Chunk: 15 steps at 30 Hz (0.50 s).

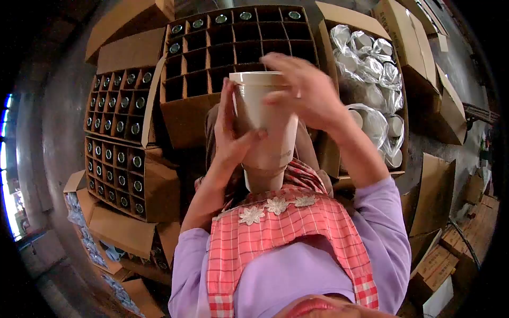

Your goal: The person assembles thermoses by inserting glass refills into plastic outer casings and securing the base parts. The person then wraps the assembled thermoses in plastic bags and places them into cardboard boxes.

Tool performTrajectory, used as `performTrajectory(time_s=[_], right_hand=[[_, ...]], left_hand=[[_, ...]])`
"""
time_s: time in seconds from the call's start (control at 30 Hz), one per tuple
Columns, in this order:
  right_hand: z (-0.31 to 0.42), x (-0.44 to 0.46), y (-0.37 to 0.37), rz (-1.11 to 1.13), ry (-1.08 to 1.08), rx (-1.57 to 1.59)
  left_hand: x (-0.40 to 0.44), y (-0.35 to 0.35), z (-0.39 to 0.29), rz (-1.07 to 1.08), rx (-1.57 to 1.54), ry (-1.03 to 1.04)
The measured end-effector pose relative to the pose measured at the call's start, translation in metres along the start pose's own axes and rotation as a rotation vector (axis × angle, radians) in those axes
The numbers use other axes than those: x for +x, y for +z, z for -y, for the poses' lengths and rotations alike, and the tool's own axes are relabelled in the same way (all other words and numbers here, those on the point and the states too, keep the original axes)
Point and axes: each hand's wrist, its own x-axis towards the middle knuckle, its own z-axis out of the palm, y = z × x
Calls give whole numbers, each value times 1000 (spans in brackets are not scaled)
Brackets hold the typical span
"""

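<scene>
My left hand point(233, 132) is wrapped around the side of a tall white tapered tumbler point(268, 114), held in front of my apron with its wide end up. Small dark print shows low on its wall, and the narrow base sits close to the apron. Over the tumbler's upper right side is my right hand point(310, 90), slightly blurred, fingers stretched out and apart. Whether those fingers touch the rim I cannot tell. Just beyond both hands stands a divided carton point(188, 108) with several metal-topped items in its far cells; many other cells look dark.
At right, an open carton point(328, 143) holds white cups point(374, 98) in clear plastic. On the left, divided cartons point(159, 183) are filled with silver-topped items. More cardboard boxes point(437, 106) stand around, and a box with bluish plastic-wrapped things point(87, 233) is at lower left.
</scene>
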Motion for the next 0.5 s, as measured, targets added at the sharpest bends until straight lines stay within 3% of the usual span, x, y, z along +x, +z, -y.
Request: performTrajectory(time_s=[0.03,0.1,0.13,0.23,0.3,0.4,0.47,0.5], right_hand=[[10,10,5,155,28,-102],[-3,28,7,256,95,-4],[-12,38,7,307,125,43],[-56,22,6,-72,66,325],[-58,17,-10,-212,397,368],[-64,14,-20,-337,490,574],[-72,14,-8,-399,414,744],[-62,19,-10,-372,443,586]], left_hand=[[-6,-2,0,18,68,-19],[-30,-10,-4,50,207,-56],[-44,-10,-2,57,111,-134],[-87,-8,8,86,-215,-352],[-93,-15,11,91,-176,-477],[-75,-16,-10,22,-99,-234],[-50,-20,-11,-20,41,159],[-38,-21,-12,-40,107,358]])
